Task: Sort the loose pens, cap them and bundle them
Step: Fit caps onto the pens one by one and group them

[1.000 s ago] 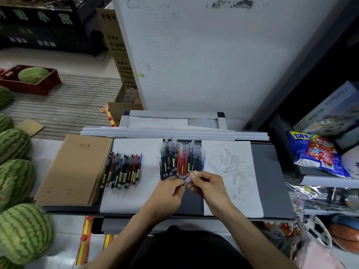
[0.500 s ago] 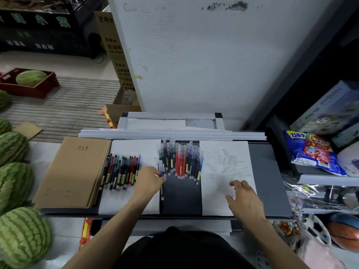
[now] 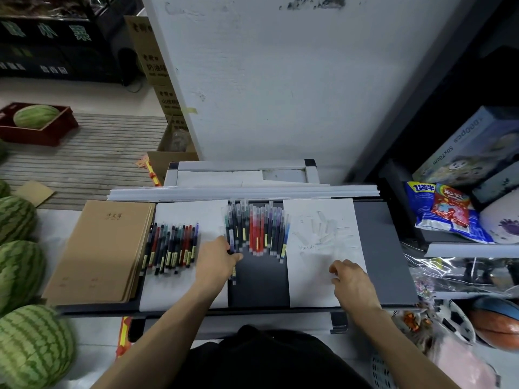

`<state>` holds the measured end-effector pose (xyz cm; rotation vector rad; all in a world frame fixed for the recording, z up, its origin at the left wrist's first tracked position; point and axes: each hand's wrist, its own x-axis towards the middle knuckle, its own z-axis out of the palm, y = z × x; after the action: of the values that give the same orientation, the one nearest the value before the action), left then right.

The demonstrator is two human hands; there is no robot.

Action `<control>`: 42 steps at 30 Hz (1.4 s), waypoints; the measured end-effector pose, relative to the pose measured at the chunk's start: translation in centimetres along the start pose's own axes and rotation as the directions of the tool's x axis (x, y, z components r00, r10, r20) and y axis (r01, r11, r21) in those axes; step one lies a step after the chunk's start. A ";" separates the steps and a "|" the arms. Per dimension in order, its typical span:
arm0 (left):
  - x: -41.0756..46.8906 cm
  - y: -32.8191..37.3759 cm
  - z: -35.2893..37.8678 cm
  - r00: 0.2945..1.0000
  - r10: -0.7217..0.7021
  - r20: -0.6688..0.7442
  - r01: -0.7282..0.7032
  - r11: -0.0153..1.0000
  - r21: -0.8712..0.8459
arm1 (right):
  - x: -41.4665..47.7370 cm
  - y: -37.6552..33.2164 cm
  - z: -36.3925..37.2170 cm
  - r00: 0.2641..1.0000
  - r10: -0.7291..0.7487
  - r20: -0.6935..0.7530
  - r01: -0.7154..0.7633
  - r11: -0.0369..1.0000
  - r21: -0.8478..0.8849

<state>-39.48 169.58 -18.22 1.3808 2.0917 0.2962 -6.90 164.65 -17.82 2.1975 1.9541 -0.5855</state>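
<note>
A row of capped pens (image 3: pixel 258 228), dark, red and blue, lies across the dark grey tabletop (image 3: pixel 384 254). My left hand (image 3: pixel 217 258) is at the row's left end and pinches a purple capped pen (image 3: pixel 233 273) lying lengthwise there. Several uncapped pens (image 3: pixel 172 248) lie side by side on the left white sheet (image 3: pixel 182 287). Clear loose caps (image 3: pixel 325 231) are scattered on the right white sheet (image 3: pixel 314 290). Over that sheet's near part is my right hand (image 3: pixel 349 279), fingers loosely curled with nothing seen in them, short of the caps.
A stack of brown notebooks (image 3: pixel 101 248) lies left of the pens. Watermelons (image 3: pixel 31 346) line the left side. Snack bags (image 3: pixel 446 211) and boxes fill the right shelf, with a basketball (image 3: pixel 497 321) below. A white board (image 3: pixel 280 80) rises behind the table.
A second ago both hands held one pen together at the centre. Since then my left hand has carried it to the capped row's left end, and my right hand has moved onto the right sheet.
</note>
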 end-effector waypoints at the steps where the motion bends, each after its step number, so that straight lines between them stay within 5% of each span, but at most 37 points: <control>1: 0.0 -0.1 0.0 1.000 -0.002 0.006 0.002 1.000 0.000 | -0.1 -0.1 0.0 1.000 0.001 -0.012 -0.001 1.000 -0.019; 6: -0.5 -0.7 -0.2 1.000 0.028 0.007 -0.028 1.000 -0.005 | -0.8 -1.3 -0.4 0.993 -0.029 -0.113 0.018 0.994 -0.103; 13: 0.0 -3.5 -3.8 0.985 0.151 -0.088 -0.130 0.970 0.207 | -1.6 -5.1 -1.4 0.987 -0.100 -0.128 0.110 0.991 0.074; 23: 2.7 -4.6 -5.2 0.993 0.101 -0.059 -0.067 0.906 0.419 | -1.9 -9.4 -2.2 0.971 -0.173 -0.166 0.217 0.929 0.299; 29: 2.8 -4.2 -4.7 0.996 0.076 -0.046 -0.048 0.897 0.439 | -1.3 -10.4 -2.7 0.999 -0.037 0.022 0.019 0.831 0.556; 35: 0.9 -2.6 -5.3 0.981 0.183 -0.068 -0.151 0.932 0.330 | -1.6 -10.8 -3.4 0.994 0.015 0.111 -0.099 0.575 0.812; 39: -2.4 -1.0 -5.7 0.967 0.253 -0.024 -0.253 0.967 -0.003 | -1.7 -11.6 -4.2 0.976 -0.033 0.216 -0.208 0.157 0.965; 42: -5.4 0.6 -5.8 0.957 0.290 0.021 -0.274 0.925 -0.264 | -1.9 -12.3 -5.3 0.962 -0.089 0.259 -0.261 -0.002 0.965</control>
<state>-41.06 165.85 -11.41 1.5066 1.7302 0.6165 -18.04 166.55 -10.48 2.4209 1.0977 -2.8624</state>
